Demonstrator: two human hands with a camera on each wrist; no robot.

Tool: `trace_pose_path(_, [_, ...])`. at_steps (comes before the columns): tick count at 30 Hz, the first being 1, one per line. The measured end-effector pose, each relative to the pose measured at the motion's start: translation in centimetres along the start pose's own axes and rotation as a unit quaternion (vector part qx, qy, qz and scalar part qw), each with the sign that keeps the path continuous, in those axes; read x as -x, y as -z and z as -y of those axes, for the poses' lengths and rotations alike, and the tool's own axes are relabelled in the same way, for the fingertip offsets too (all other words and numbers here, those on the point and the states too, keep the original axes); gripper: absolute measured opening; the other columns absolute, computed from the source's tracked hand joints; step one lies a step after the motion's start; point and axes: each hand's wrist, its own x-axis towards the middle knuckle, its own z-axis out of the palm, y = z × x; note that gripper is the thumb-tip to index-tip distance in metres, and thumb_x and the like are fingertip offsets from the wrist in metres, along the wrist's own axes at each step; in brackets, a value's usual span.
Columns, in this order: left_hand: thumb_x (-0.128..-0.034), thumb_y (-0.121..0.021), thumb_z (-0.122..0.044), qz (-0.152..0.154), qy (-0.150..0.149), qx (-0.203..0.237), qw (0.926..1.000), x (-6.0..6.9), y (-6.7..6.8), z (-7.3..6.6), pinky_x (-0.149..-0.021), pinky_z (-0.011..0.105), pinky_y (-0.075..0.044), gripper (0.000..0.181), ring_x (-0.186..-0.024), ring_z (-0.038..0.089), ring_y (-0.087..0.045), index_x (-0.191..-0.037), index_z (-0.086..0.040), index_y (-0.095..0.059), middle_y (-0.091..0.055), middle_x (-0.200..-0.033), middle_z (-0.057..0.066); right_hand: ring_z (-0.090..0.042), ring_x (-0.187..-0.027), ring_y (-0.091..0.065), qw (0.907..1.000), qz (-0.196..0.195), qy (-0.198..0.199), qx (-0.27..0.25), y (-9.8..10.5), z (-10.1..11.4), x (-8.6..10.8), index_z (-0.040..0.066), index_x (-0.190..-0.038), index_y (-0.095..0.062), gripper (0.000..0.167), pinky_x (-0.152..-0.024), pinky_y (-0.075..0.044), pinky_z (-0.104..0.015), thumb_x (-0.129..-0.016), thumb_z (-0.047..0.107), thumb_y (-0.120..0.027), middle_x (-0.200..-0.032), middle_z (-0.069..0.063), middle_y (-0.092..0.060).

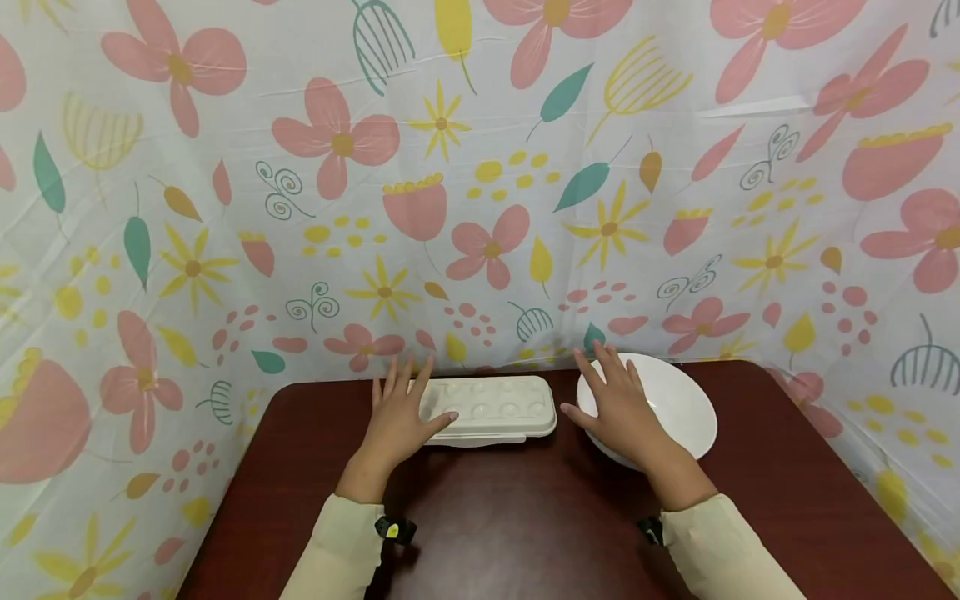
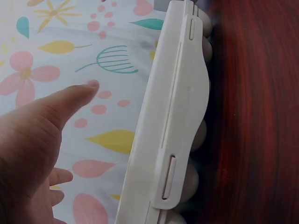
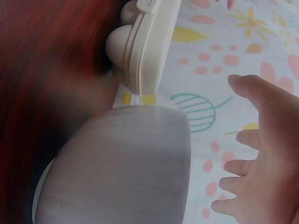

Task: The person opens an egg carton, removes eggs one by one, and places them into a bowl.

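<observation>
A cream lidded egg box (image 1: 487, 410) with rounded bumps across its top lies on the table. Its front clasp (image 2: 184, 112) appears fastened in the left wrist view, with rounded cups bulging underneath. My left hand (image 1: 395, 423) hovers over the box's left end, fingers spread and nothing held; a gap separates thumb and box in the left wrist view. To the right stands a white bowl (image 1: 684, 408), its outer wall (image 3: 121, 163) large in the right wrist view. Over the bowl's left side is my right hand (image 1: 621, 408), fingers spread and holding nothing.
The dark reddish-brown table (image 1: 495, 517) has rounded back corners. A flower-patterned curtain (image 1: 487, 175) hangs behind it and along both sides. Each wrist wears a black strap, one at the left cuff (image 1: 396, 530), another at the right cuff (image 1: 651, 530).
</observation>
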Motion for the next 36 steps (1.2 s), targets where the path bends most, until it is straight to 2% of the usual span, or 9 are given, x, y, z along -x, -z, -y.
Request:
trace_pose_path(6, [-0.088,-0.064,-0.065,0.024,0.008,0.01,0.9996,0.2,-0.5,0.5,-0.122,0.066,-0.008,0.097,-0.158,0.036,-0.001,-0.164,-0.029,-0.016,-0.016,-0.17,0.012,-0.051,-0.152,-0.017,0.9997,0.024,0.005,-0.001,-0.1,0.8,-0.3,0.007,-0.159,-0.033,0.087,-0.118,-0.015,-0.069,-0.09,0.04,-0.073,-0.162,-0.028,-0.026])
trace_pose_path(12, [-0.0884,-0.069,-0.057,0.014,-0.007,0.025,0.9996,0.9,-0.9,0.9,-0.121,0.068,-0.011,0.089,-0.157,0.038,-0.014,-0.161,-0.024,-0.03,-0.034,-0.163,0.015,-0.048,-0.151,-0.022,0.9994,0.023,0.028,-0.004,-0.5,1.9,-0.3,0.006,-0.156,-0.039,0.082,-0.118,-0.018,-0.067,-0.089,0.037,-0.075,-0.157,-0.028,-0.037])
trace_pose_path(17, [-0.0877,-0.07,-0.055,0.016,-0.014,0.021,0.9995,1.4,-1.3,1.4,-0.122,0.065,-0.01,0.085,-0.156,0.037,-0.017,-0.158,-0.022,-0.038,-0.037,-0.162,0.014,-0.047,-0.15,-0.025,0.9986,0.024,0.047,-0.01,-0.7,2.9,-0.3,0.005,-0.152,-0.044,0.077,-0.12,-0.022,-0.063,-0.088,0.032,-0.077,-0.156,-0.026,-0.039])
trace_pose_path(23, [-0.0851,-0.078,-0.044,0.017,-0.028,0.006,0.9995,1.8,-1.7,1.7,-0.121,0.06,-0.023,0.083,-0.154,0.04,-0.024,-0.156,-0.021,-0.042,-0.04,-0.16,0.015,-0.047,-0.15,-0.028,0.9972,0.028,0.069,0.001,-1.2,4.1,-0.2,0.003,-0.147,-0.051,0.07,-0.12,-0.025,-0.058,-0.089,0.031,-0.076,-0.154,-0.027,-0.042])
trace_pose_path(26, [-0.0834,-0.081,-0.038,0.025,-0.034,-0.009,0.9991,2.1,-1.8,1.8,-0.12,0.058,-0.026,0.083,-0.153,0.039,-0.026,-0.156,-0.023,-0.043,-0.042,-0.159,0.014,-0.045,-0.15,-0.028,0.9966,0.038,0.073,0.001,-1.8,4.7,0.0,0.003,-0.147,-0.052,0.068,-0.12,-0.026,-0.057,-0.089,0.03,-0.075,-0.154,-0.027,-0.042])
trace_pose_path(30, [-0.0815,-0.084,-0.033,0.036,-0.04,-0.023,0.9983,2.7,-2.0,1.9,-0.12,0.063,-0.023,0.084,-0.153,0.038,-0.027,-0.155,-0.025,-0.044,-0.043,-0.159,0.012,-0.045,-0.15,-0.029,0.9958,0.045,0.079,-0.002,-2.7,5.5,0.2,0.003,-0.145,-0.053,0.066,-0.119,-0.028,-0.058,-0.089,0.029,-0.076,-0.153,-0.027,-0.043])
trace_pose_path(36, [-0.0796,-0.086,-0.029,0.034,-0.034,-0.022,0.9986,3.2,-2.2,2.0,-0.12,0.066,-0.016,0.087,-0.153,0.037,-0.026,-0.155,-0.027,-0.043,-0.041,-0.161,0.011,-0.046,-0.147,-0.033,0.9948,0.052,0.087,-0.003,-4.0,6.3,0.3,0.004,-0.143,-0.056,0.066,-0.117,-0.031,-0.059,-0.086,0.029,-0.078,-0.151,-0.026,-0.046])
